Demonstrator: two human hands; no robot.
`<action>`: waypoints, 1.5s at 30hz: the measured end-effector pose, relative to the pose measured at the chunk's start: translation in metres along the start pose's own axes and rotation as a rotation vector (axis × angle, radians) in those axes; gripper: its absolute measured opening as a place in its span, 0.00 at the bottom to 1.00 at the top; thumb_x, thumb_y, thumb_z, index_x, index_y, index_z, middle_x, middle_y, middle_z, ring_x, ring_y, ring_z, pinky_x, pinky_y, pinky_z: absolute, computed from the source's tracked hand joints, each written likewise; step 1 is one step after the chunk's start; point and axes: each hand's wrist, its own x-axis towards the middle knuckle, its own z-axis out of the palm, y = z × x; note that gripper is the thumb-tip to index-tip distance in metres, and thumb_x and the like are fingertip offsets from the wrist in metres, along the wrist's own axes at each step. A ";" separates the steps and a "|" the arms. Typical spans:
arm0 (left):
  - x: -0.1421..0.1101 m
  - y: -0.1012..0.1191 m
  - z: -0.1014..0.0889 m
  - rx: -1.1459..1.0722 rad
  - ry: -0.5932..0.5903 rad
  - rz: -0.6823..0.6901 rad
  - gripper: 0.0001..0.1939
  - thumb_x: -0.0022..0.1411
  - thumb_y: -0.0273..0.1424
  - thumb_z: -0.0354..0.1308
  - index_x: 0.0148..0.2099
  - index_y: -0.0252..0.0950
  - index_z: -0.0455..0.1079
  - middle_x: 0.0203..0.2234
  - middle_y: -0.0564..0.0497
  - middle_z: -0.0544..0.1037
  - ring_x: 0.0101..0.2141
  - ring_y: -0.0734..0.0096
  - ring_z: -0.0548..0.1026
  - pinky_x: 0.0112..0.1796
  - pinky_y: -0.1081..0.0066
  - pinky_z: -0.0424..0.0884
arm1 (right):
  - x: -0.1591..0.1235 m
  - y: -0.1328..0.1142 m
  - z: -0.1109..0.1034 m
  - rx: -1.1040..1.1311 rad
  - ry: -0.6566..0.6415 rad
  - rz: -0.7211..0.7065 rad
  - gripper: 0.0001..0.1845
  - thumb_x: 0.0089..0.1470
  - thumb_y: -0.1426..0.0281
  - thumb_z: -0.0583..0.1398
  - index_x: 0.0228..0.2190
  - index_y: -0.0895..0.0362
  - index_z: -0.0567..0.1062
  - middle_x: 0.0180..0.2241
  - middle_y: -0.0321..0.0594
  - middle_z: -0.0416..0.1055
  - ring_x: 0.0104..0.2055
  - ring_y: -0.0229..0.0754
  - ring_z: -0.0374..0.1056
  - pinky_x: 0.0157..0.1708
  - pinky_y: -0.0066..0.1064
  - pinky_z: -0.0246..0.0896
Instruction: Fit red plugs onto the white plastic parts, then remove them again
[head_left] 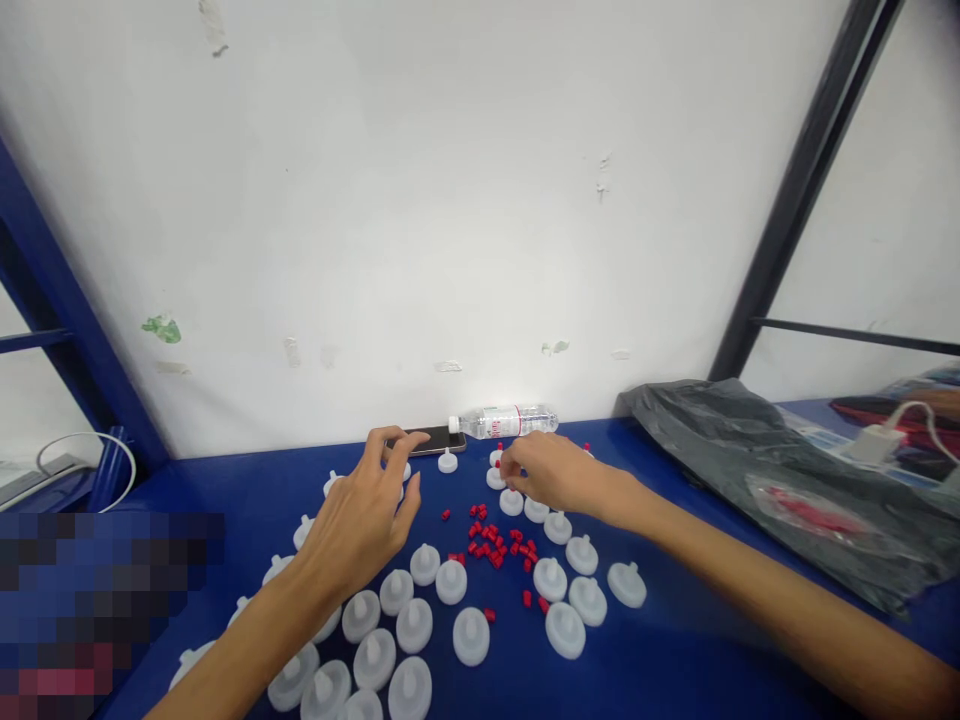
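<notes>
The person's left hand point(367, 508) is spread and unclasped at ten o'clock from the loose red caps point(497, 561) on the blue table point(247, 510). At one o'clock, the right hand point(551, 470) bends its fingertips beside a white nozzled disc point(494, 480); whether it grips anything cannot be told. A clear plastic bottle point(502, 422) lies at twelve o'clock.

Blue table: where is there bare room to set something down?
The blue table looks bare right of the white discs, nearer than the right forearm, and between that forearm and the dark bag. Crowded: discs front left, red pieces mid-table.
</notes>
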 end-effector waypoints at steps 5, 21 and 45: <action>-0.001 -0.001 0.003 0.034 0.004 0.002 0.20 0.72 0.30 0.46 0.64 0.42 0.54 0.53 0.45 0.66 0.20 0.80 0.69 0.21 0.72 0.68 | 0.004 -0.016 0.005 -0.054 0.066 -0.148 0.18 0.67 0.61 0.56 0.51 0.56 0.77 0.49 0.52 0.75 0.53 0.56 0.69 0.52 0.48 0.63; -0.003 -0.004 0.006 0.007 -0.037 -0.039 0.21 0.73 0.36 0.44 0.64 0.37 0.60 0.54 0.40 0.67 0.30 0.69 0.79 0.25 0.68 0.75 | 0.036 -0.032 0.013 0.059 -0.067 -0.381 0.28 0.72 0.57 0.43 0.64 0.57 0.64 0.60 0.52 0.68 0.62 0.51 0.64 0.62 0.49 0.56; -0.004 -0.005 0.011 0.005 -0.039 -0.018 0.19 0.72 0.38 0.51 0.59 0.37 0.70 0.46 0.45 0.81 0.36 0.63 0.81 0.33 0.67 0.75 | 0.020 -0.001 0.021 -0.096 -0.113 -0.310 0.06 0.59 0.69 0.65 0.38 0.53 0.83 0.34 0.39 0.82 0.41 0.48 0.75 0.49 0.39 0.59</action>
